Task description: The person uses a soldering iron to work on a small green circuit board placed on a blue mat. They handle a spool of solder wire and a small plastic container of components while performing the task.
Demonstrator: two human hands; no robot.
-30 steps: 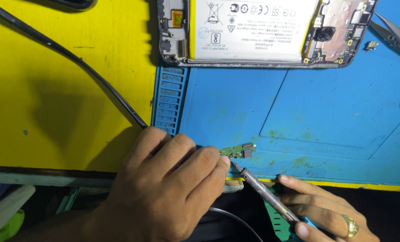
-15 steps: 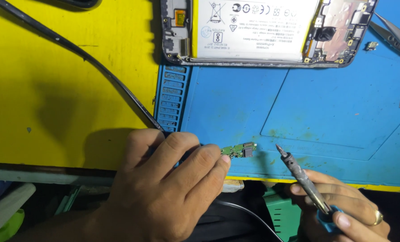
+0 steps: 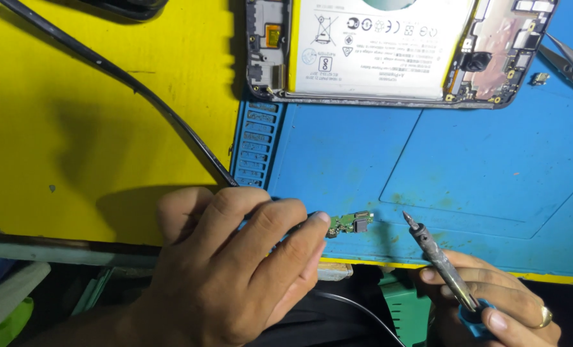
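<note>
Head view of a repair tabletop. The left hand (image 3: 235, 270) rests palm-down at the near edge of the blue work mat (image 3: 363, 167), its fingers curled and the fingertips (image 3: 318, 222) pressed against the left end of a small green circuit board (image 3: 352, 223); this grip pins the board flat to the mat, though whether a tool lies under the fingers cannot be told. The board lies just beyond the fingertips, to their right, near the mat's front edge. The right hand (image 3: 492, 302) is closed in a pen-like grip around the blue handle of a soldering iron (image 3: 437, 257), a ring on one finger. The iron slants up and left from this grip, its tip just to the right of the board and clear of it, not touching. Well beyond both grips, at the far edge of the mat, lies an opened phone (image 3: 395, 51) with its white battery and boards exposed. A black cable (image 3: 125, 80) runs diagonally across the yellow tabletop (image 3: 74, 128) toward the left hand. Metal tweezers (image 3: 572, 61) lie far right of the phone
</note>
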